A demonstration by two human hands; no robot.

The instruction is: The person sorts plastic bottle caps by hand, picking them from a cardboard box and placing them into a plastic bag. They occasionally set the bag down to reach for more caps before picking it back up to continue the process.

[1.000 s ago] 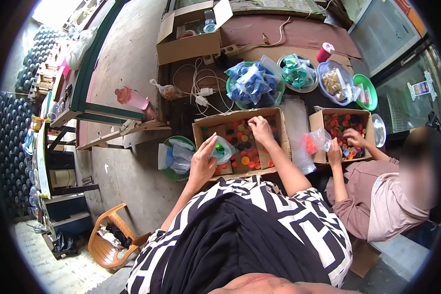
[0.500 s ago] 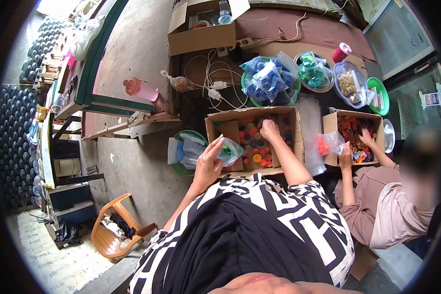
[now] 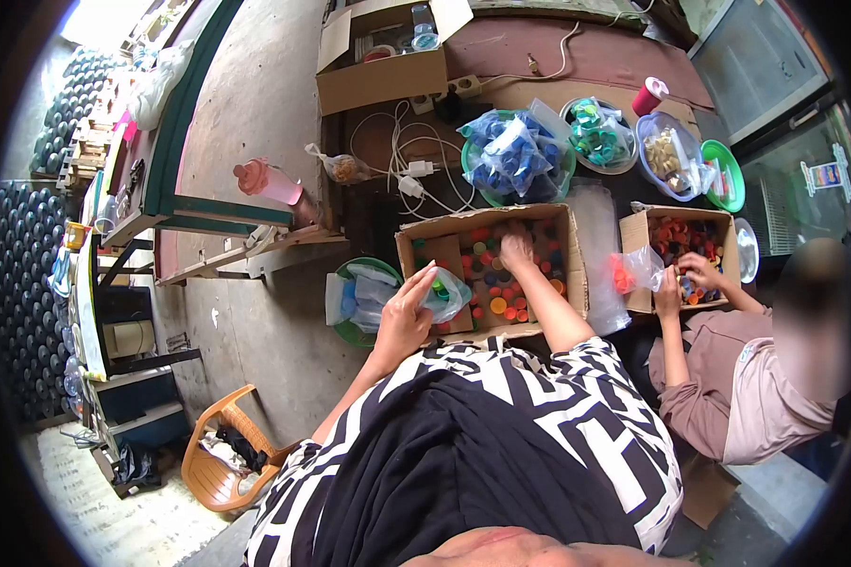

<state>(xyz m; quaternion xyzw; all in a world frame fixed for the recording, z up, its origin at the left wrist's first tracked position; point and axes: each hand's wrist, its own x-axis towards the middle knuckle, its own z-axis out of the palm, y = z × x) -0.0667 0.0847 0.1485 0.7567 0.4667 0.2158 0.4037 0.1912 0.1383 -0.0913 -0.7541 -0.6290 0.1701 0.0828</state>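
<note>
My left hand is closed on a clear plastic bag with green caps inside, held over the left front corner of a cardboard box. Loose plastic bottle caps in orange, red, green and dark colours lie in the box, and a cardboard flap stands at its left side. My right hand reaches down among the caps near the far side; its fingertips are blurred and partly hidden. A green basin holding clear bags sits left of the box.
At right a co-worker's hands hold a bag of red-orange caps by another cap-filled box. Behind stand a basin of bagged blue caps, other basins, white cables and an open carton. Clear plastic sheets lie between the boxes.
My right hand has shifted slightly left and down within the box. The left hand stays put with the bag. The co-worker's hand has come out of the caps to the bag's mouth.
</note>
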